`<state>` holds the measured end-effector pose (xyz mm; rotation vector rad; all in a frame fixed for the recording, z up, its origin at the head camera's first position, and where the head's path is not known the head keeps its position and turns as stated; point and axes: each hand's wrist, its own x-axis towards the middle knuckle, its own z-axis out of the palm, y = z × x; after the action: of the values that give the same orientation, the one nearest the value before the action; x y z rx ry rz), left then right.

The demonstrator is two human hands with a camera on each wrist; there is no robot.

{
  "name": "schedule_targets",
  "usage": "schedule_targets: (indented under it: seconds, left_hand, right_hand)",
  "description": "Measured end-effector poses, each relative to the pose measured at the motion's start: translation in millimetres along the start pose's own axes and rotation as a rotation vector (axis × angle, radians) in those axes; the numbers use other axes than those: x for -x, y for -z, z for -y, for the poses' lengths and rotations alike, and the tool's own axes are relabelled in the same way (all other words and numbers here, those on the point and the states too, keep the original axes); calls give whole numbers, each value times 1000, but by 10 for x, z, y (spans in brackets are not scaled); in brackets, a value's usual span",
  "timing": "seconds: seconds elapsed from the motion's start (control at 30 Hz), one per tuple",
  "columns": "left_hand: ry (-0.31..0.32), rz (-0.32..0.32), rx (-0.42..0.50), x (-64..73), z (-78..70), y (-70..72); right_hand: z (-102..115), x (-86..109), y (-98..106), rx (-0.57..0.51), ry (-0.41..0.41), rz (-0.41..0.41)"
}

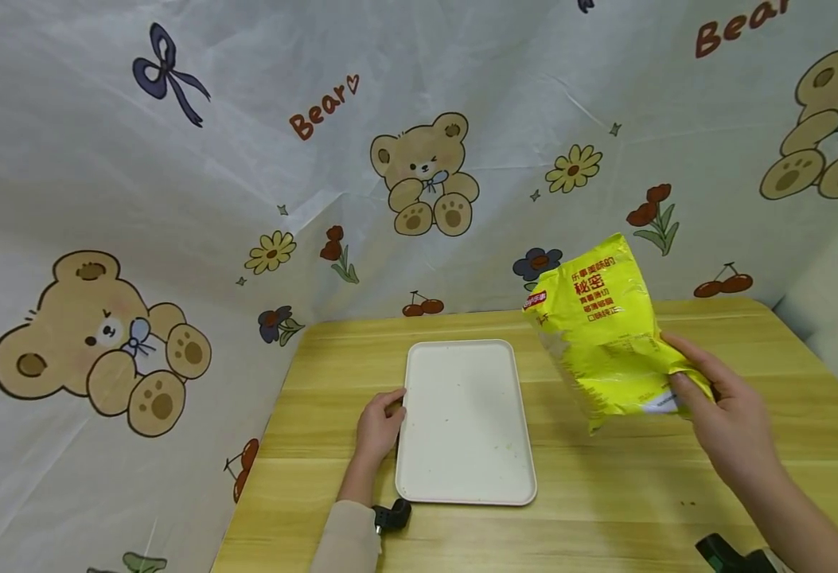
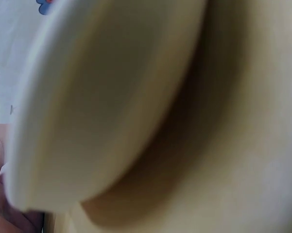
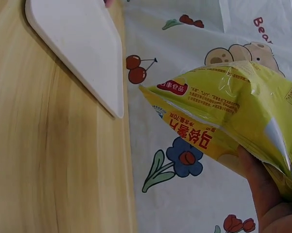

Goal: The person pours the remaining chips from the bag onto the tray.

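Observation:
A yellow potato chip bag [image 1: 598, 334] with red printing hangs in the air to the right of the tray. My right hand [image 1: 730, 414] grips it by its lower right end, thumb on the near face. In the right wrist view the chip bag [image 3: 228, 111] is puffed, and fingers [image 3: 260, 182] press its side. A white rectangular tray [image 1: 461, 422] with a few small crumbs lies on the table. My left hand [image 1: 379, 426] holds its left edge between thumb and fingers. The tray's side [image 2: 102, 107] fills much of the left wrist view, blurred, hiding most of that hand.
The wood-grain table [image 1: 605, 509] reaches back to a white cloth [image 1: 504, 72] printed with bears and flowers, which also hangs at the left. Small dark specks [image 1: 687, 503] lie on the tabletop at the right. Black wrist devices [image 1: 392, 516] sit at both forearms.

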<state>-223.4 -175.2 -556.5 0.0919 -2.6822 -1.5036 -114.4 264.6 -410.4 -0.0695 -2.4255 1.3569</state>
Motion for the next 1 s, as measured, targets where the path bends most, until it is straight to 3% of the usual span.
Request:
schedule_targets:
  seconds: [0.37, 0.7, 1.0]
  left_hand:
    - [2, 10, 1, 0, 16, 24]
    - [9, 22, 28, -7, 16, 14]
    - [31, 33, 50, -4, 3, 25]
  right_hand:
    - [170, -221, -112, 106, 103, 97]
    - [300, -395, -163, 143, 181, 224]
    - [377, -495, -232, 188, 270, 281]
